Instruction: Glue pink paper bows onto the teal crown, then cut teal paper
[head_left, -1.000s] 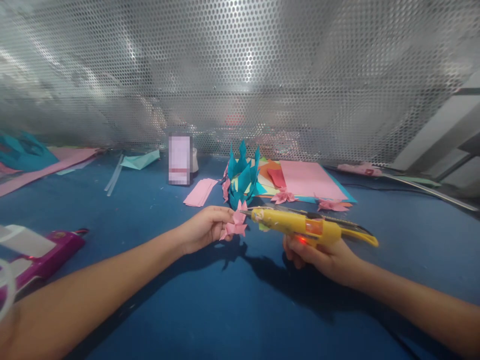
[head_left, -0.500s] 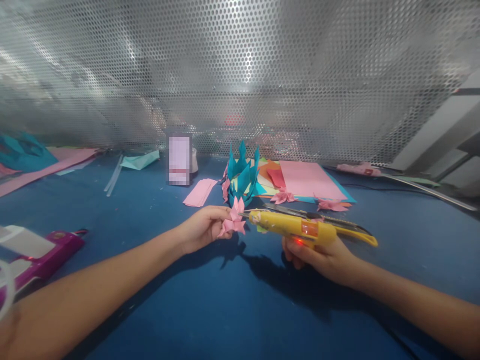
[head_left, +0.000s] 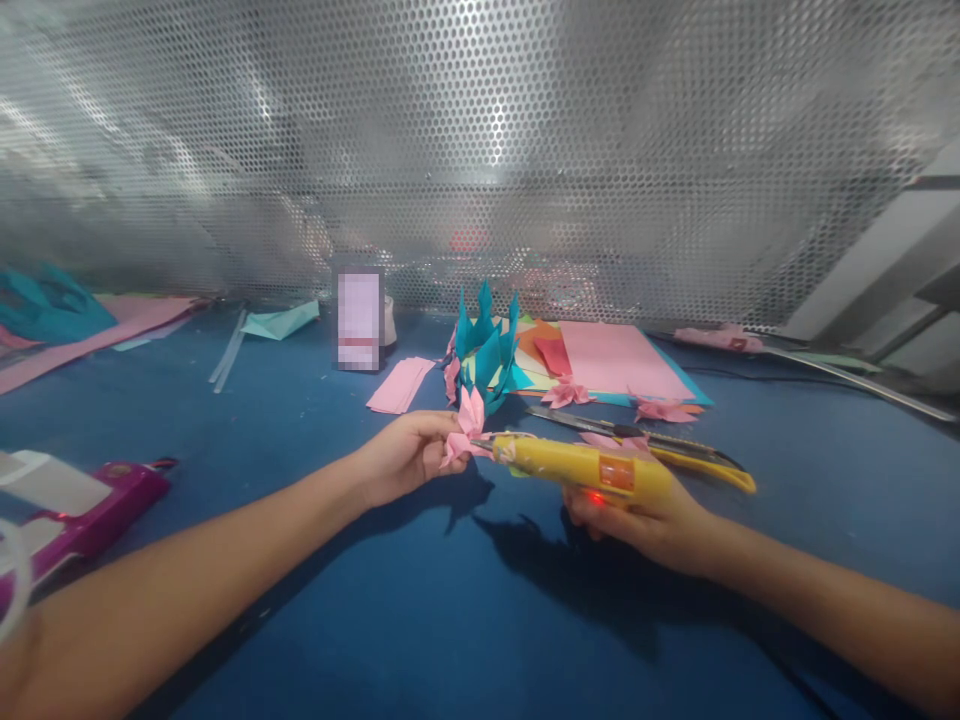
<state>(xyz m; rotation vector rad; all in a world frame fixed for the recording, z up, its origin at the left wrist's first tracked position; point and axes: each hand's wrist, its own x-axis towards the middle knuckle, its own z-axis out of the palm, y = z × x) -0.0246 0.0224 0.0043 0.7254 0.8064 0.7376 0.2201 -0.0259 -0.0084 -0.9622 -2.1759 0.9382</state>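
Observation:
Between the thumb and fingers of my left hand is a pink paper flower, its petals facing right. My right hand is wrapped round the handle of a yellow hot glue gun, which has a red light lit on it. The gun's nozzle points left and meets the flower near its middle; whether it touches the paper I cannot tell. Just behind the flower stands a teal folded-paper piece with upright points. Beyond the glue gun lies a box cutter with a yellow end, partly covered by my right hand.
Pink paper strips lie left of the teal piece. Pink and coloured sheets are stacked behind, with pink flowers in front. A purple and white device sits at left. A perforated metal panel closes off the back.
The glue gun has shifted slightly left and down, its nozzle now lower on the flower. The flower has turned a little in my left hand.

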